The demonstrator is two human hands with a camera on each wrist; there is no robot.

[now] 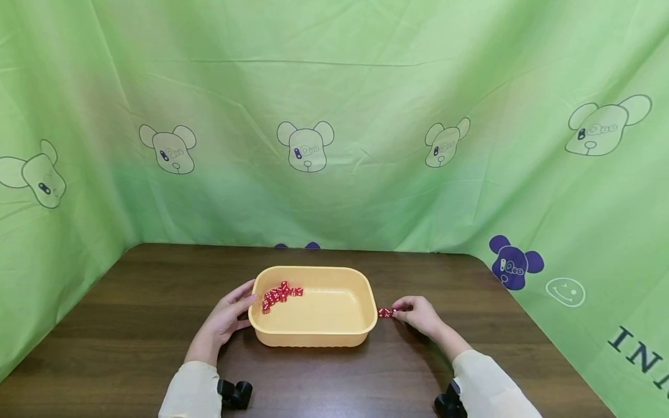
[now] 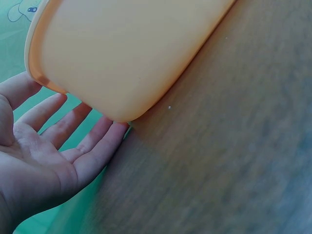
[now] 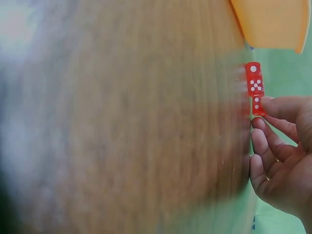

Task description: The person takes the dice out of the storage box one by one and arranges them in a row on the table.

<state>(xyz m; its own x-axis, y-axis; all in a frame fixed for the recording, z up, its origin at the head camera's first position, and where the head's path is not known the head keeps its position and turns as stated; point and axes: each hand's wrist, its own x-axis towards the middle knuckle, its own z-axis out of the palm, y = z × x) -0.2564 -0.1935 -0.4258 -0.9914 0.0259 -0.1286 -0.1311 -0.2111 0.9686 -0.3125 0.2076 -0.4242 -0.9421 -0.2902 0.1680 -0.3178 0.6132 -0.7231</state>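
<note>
A yellow plastic tub (image 1: 313, 340) stands on the table in front of the person. Inside it, toward the left, lie several red dice (image 1: 274, 295) with white pips. My left hand (image 1: 230, 313) is at the tub's left side, its fairly straight fingers touching the outer wall and rim; the left wrist view shows the fingers (image 2: 100, 151) spread against the tub. Just outside the tub's right wall, a short row of red dice (image 3: 254, 78) sits on the table. My right hand (image 1: 418, 314) pinches the die (image 3: 257, 104) at the row's right end between thumb and fingers.
The brown wooden table (image 1: 324, 383) meets a green cloth backdrop (image 1: 334, 197) printed with bear heads at its back and sides. Each sleeved forearm carries a black wrist camera (image 1: 235, 395).
</note>
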